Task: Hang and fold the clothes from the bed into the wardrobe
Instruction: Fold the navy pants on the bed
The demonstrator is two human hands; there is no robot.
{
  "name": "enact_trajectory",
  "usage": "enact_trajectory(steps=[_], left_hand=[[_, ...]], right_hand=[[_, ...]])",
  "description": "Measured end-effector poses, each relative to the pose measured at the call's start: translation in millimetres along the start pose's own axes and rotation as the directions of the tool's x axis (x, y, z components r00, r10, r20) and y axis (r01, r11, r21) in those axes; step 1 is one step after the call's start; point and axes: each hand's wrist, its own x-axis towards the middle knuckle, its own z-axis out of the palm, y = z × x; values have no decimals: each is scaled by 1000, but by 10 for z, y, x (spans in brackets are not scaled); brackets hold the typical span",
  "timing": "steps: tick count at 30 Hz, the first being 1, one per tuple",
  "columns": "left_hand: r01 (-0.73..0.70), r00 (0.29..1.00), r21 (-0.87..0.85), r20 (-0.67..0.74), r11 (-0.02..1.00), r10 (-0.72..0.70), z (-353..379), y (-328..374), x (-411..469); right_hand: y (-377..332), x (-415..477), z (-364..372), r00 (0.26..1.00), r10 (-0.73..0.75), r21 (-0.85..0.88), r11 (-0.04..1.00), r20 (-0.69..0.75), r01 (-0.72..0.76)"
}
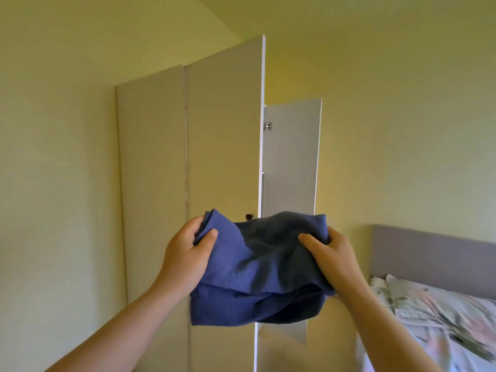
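Note:
A folded blue garment (257, 267) is held up at chest height in front of the wardrobe (222, 135). My left hand (185, 259) grips its left edge, thumb on top. On the right side my right hand (332, 259) grips it the same way. The pale wardrobe stands against the yellow wall, seen from its side. One wardrobe door (291, 167) hangs open to the right, just behind the garment. The wardrobe's inside is hidden from here. The bed (440, 320) with floral bedding lies at the lower right.
A grey headboard (429, 253) rises behind the bed against the wall. A small metal knob (267, 126) shows on the open door's inner edge. Yellow wall (53, 183) fills the left side of the view.

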Motion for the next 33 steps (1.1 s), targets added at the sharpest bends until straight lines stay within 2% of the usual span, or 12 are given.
enact_trajectory(steps=[1, 3, 8, 14, 20, 29, 33], left_hand=[[1, 1000, -16, 26, 1000, 0, 21, -73, 117], [-13, 997, -49, 75, 999, 16, 109, -211, 333], [-5, 982, -140, 187, 990, 31, 546, -471, 710], [-52, 949, -205, 295, 977, 112, 1243, -644, 1073], [-30, 915, -251, 384, 968, 127, 1845, -779, 1460], [-67, 878, -344, 426, 936, 219, 2645, -1131, 2217], [-33, 876, -408, 428, 912, 223, 3053, -1236, 2532]], right_hand=[[92, 116, 25, 999, -42, -51, 998, 15, 42], [131, 162, 37, 997, -36, -207, 978, -73, 20], [234, 335, -50, 974, -31, -293, 956, -226, -37], [462, 687, -377, 941, -55, -326, 943, -335, -62], [752, 1080, -597, 911, -33, -342, 932, -412, -121], [1191, 1877, -620, 857, -57, -397, 901, -512, -177], [1316, 2238, -673, 827, -61, -412, 886, -559, -213]])
